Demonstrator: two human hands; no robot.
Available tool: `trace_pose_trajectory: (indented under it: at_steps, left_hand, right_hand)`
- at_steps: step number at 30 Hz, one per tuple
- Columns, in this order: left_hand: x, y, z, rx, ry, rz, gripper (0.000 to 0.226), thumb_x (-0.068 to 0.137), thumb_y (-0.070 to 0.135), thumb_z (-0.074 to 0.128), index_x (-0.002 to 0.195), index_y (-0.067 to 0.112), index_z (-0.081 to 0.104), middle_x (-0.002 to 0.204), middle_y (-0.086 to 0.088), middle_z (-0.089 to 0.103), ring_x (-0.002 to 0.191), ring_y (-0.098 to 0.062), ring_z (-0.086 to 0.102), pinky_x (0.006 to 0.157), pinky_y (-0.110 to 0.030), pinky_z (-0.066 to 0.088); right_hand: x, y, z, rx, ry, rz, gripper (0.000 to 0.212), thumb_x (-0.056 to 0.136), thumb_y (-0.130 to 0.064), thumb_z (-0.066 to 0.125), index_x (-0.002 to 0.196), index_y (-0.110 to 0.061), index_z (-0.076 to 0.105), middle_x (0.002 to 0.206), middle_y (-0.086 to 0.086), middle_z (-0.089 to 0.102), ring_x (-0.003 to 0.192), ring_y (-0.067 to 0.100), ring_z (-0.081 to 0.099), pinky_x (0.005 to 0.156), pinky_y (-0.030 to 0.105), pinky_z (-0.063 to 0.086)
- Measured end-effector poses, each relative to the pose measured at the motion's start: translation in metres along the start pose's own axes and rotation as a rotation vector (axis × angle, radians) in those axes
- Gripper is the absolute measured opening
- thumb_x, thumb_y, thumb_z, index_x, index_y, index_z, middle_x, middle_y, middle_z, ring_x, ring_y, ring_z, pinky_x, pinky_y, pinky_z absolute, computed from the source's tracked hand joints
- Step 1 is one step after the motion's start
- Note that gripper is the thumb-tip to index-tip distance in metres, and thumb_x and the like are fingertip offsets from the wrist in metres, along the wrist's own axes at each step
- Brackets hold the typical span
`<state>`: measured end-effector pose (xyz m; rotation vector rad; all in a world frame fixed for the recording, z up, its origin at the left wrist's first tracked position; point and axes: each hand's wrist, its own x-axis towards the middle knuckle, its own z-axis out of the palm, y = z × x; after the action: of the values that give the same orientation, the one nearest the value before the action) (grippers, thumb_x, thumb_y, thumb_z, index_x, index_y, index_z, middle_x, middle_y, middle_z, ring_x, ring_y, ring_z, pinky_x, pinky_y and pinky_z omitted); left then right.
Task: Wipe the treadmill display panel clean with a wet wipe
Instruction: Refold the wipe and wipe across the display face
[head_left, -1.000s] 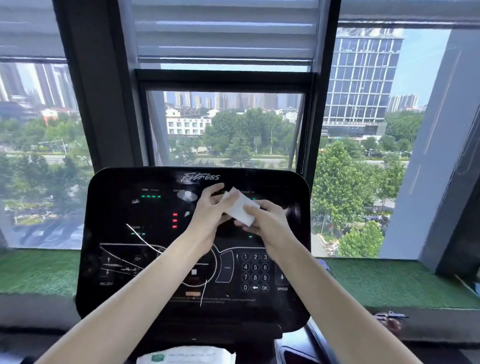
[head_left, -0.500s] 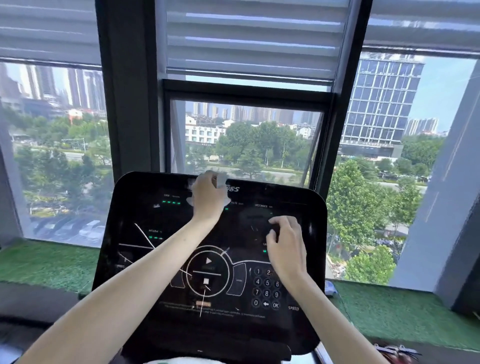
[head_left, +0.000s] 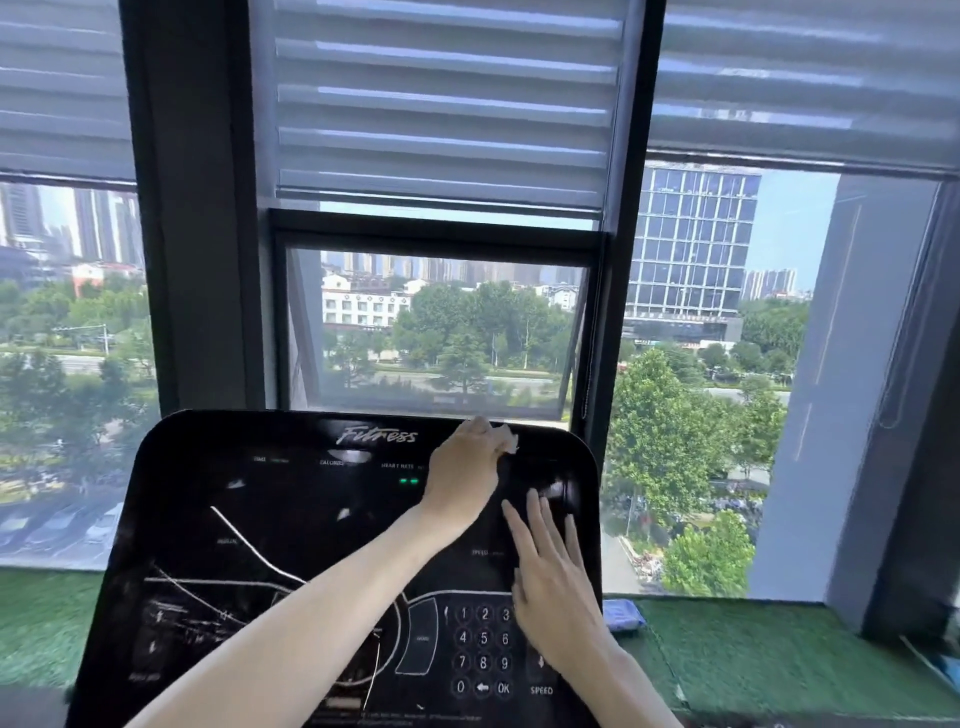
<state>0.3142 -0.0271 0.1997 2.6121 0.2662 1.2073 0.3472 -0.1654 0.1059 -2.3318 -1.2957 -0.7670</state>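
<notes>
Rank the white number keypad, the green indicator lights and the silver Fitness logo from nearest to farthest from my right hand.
1. White number keypad, just left of the right hand.
2. Green indicator lights, up and left.
3. Silver Fitness logo, at the top edge.

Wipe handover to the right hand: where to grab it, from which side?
Probably pinch the white corner of the wipe poking out beyond the left hand, coming from the upper right of the panel. The rest is hidden under that hand, against the panel; the right hand lies flat just below.

Gym; treadmill display panel (head_left: 249, 483), city-view window (head_left: 447, 332)
</notes>
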Motion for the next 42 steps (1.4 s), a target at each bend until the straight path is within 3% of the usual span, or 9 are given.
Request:
trace_pose_trajectory:
  at_steps: [3, 6, 12, 17, 23, 26, 30, 35, 42]
  left_hand:
    - [-0.011, -0.001, -0.005, 0.034, -0.141, 0.123, 0.021, 0.094, 0.01, 0.048, 0.094, 0.018, 0.068, 0.088, 0.009, 0.053, 0.093, -0.013, 0.055, 0.07, -0.035, 0.049]
    - [-0.012, -0.002, -0.022, 0.04, -0.397, 0.186, 0.018, 0.094, 0.017, 0.052, 0.091, 0.017, 0.069, 0.083, 0.013, 0.049, 0.083, -0.011, 0.055, 0.064, -0.024, 0.038]
    - [0.007, -0.018, -0.043, 0.065, 0.069, -0.004, 0.021, 0.096, 0.015, 0.045, 0.097, 0.016, 0.067, 0.091, 0.007, 0.052, 0.075, -0.01, 0.052, 0.071, -0.031, 0.048]
    - [-0.034, -0.021, 0.0, 0.138, 0.031, 0.245, 0.012, 0.085, 0.009, 0.063, 0.096, 0.014, 0.063, 0.084, 0.0, 0.055, 0.078, -0.017, 0.058, 0.046, -0.032, 0.052]
    - [-0.044, -0.028, -0.03, 0.026, -0.347, 0.205, 0.013, 0.091, 0.026, 0.059, 0.092, 0.017, 0.069, 0.082, 0.01, 0.055, 0.079, -0.012, 0.057, 0.068, -0.026, 0.045]
    - [-0.047, -0.063, -0.081, -0.093, -0.134, -0.01, 0.009, 0.09, 0.023, 0.061, 0.084, 0.026, 0.067, 0.078, 0.018, 0.052, 0.073, -0.002, 0.053, 0.069, -0.019, 0.044]
    - [-0.074, -0.142, -0.13, 0.018, 0.387, -0.397, 0.019, 0.092, 0.01, 0.051, 0.093, 0.017, 0.068, 0.091, 0.006, 0.056, 0.079, -0.017, 0.058, 0.062, -0.024, 0.043]
    - [-0.094, -0.19, -0.132, 0.15, 0.533, -0.744, 0.015, 0.088, 0.009, 0.045, 0.091, 0.009, 0.06, 0.1, -0.006, 0.054, 0.079, -0.027, 0.057, 0.054, -0.031, 0.039]
    - [-0.116, -0.189, -0.113, 0.218, 0.28, -0.237, 0.015, 0.094, 0.009, 0.051, 0.103, 0.004, 0.062, 0.091, -0.006, 0.054, 0.078, -0.018, 0.055, 0.059, -0.03, 0.05]
  right_hand:
    - [0.001, 0.0, -0.005, -0.065, -0.024, -0.024, 0.091, 0.059, -0.004, 0.07, 0.142, -0.011, 0.034, 0.145, 0.022, 0.036, 0.135, 0.034, 0.033, 0.111, 0.05, 0.021]
    - [0.001, 0.001, -0.011, -0.05, -0.045, -0.023, 0.082, 0.068, -0.002, 0.059, 0.144, -0.009, 0.03, 0.151, 0.018, 0.026, 0.141, 0.028, 0.023, 0.115, 0.045, 0.008]
    - [0.002, 0.006, -0.016, 0.098, -0.02, -0.014, 0.075, 0.075, 0.006, 0.041, 0.144, -0.008, 0.016, 0.153, 0.007, 0.028, 0.144, 0.013, 0.006, 0.117, 0.035, -0.006]
    - [0.001, 0.002, -0.02, 0.058, 0.01, -0.024, 0.064, 0.072, 0.008, 0.044, 0.134, -0.007, 0.038, 0.154, 0.014, 0.02, 0.144, 0.021, 0.013, 0.116, 0.038, -0.003]
    - [0.008, -0.019, -0.018, -0.014, 0.103, 0.09, 0.06, 0.069, 0.007, 0.061, 0.127, -0.002, 0.049, 0.134, 0.027, 0.048, 0.13, 0.036, 0.042, 0.112, 0.05, 0.027]
    - [0.008, -0.038, -0.013, -0.105, 0.084, -0.077, 0.06, 0.067, 0.003, 0.064, 0.125, -0.001, 0.053, 0.135, 0.026, 0.047, 0.131, 0.037, 0.04, 0.112, 0.049, 0.023]
    - [0.01, -0.076, 0.002, -0.171, -0.017, -0.279, 0.063, 0.069, -0.003, 0.064, 0.13, 0.002, 0.05, 0.144, 0.023, 0.038, 0.137, 0.033, 0.032, 0.109, 0.05, 0.02]
    - [0.027, -0.125, 0.018, -0.141, -0.042, -0.292, 0.072, 0.066, -0.003, 0.067, 0.134, 0.005, 0.044, 0.145, 0.024, 0.035, 0.138, 0.033, 0.029, 0.11, 0.048, 0.016]
    - [0.038, -0.146, 0.037, -0.142, -0.048, -0.224, 0.086, 0.06, 0.0, 0.068, 0.138, 0.009, 0.032, 0.148, 0.027, 0.028, 0.139, 0.037, 0.023, 0.109, 0.049, 0.017]
